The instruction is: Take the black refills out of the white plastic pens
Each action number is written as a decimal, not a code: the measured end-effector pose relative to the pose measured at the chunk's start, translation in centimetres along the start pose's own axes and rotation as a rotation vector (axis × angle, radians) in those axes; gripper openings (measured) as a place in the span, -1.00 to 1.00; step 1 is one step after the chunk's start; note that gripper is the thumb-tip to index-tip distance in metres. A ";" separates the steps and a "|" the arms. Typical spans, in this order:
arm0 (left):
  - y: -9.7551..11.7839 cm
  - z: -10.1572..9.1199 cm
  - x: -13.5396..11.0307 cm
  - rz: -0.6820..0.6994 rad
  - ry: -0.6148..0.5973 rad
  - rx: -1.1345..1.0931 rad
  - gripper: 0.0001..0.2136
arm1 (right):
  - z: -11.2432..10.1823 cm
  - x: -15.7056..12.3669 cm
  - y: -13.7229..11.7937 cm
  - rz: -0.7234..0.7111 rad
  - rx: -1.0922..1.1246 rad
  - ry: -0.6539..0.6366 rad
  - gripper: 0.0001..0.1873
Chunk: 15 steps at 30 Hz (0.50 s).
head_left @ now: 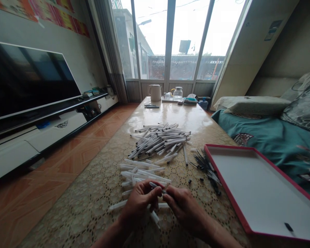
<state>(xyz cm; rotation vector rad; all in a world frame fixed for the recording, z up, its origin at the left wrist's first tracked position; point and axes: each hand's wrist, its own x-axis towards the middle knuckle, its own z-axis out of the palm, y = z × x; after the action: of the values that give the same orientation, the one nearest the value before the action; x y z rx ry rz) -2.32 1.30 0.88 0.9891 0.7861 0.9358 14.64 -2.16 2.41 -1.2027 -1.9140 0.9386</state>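
Observation:
My left hand (141,199) and my right hand (183,205) meet above the near part of the table, fingers closed round a pen (153,185). Only part of its dark grey tip end shows; fingers cover the rest. Beneath and beyond my left hand lie several loose white translucent pen barrels (142,170). Farther off is a heap of pens (160,139) with dark ends. To the right of my right hand is a bunch of thin black pen parts (206,167), with small black pieces (189,181) near it.
A shallow red-rimmed tray (228,187) with a white inside lies at the right, one black piece (288,227) in it. At the table's far end stand a pitcher (155,93) and a glass jug (178,93). A sofa (263,134) flanks the table (93,196) on the right.

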 end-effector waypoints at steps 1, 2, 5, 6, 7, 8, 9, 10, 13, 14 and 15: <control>0.0 -0.2 0.0 0.007 0.025 -0.027 -0.77 | 0.0 0.0 0.2 0.047 0.074 0.031 -0.65; 0.1 -0.4 0.0 0.018 0.052 -0.052 -0.78 | -0.1 0.0 0.5 0.107 0.157 0.069 -0.58; 0.6 -0.8 0.1 0.039 0.122 -0.096 -0.77 | -0.4 -0.4 1.8 0.245 0.395 0.151 -0.48; 0.7 -0.8 0.1 0.040 0.140 -0.104 -0.76 | -0.5 -0.5 2.1 0.261 0.440 0.155 -0.48; 0.9 -0.8 0.1 0.039 0.154 -0.108 -0.75 | -0.5 -0.6 2.5 0.267 0.468 0.153 -0.49; 1.0 -0.8 0.1 0.038 0.166 -0.105 -0.74 | -0.6 -0.8 2.7 0.270 0.487 0.147 -0.50; 1.1 -0.7 0.1 0.038 0.175 -0.099 -0.74 | -0.6 -0.8 2.9 0.269 0.500 0.141 -0.51; 1.2 -0.7 0.0 0.038 0.183 -0.091 -0.73 | -0.6 -0.9 3.1 0.268 0.508 0.137 -0.51; 1.4 -0.4 0.0 0.043 0.244 -0.076 -0.70 | -0.5 -0.9 3.3 0.261 0.508 0.142 -0.52; 1.5 -0.4 0.0 0.048 0.267 -0.072 -0.69 | -0.5 -0.8 3.4 0.256 0.500 0.143 -0.52; 1.6 -0.4 0.0 0.053 0.283 -0.070 -0.69 | -0.5 -0.8 3.4 0.250 0.492 0.142 -0.52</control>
<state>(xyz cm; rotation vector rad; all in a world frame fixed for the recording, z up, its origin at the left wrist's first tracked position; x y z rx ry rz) -3.10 1.82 2.20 0.8297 0.9597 1.1574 16.82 -1.71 -0.33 -1.1816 -1.3309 1.3237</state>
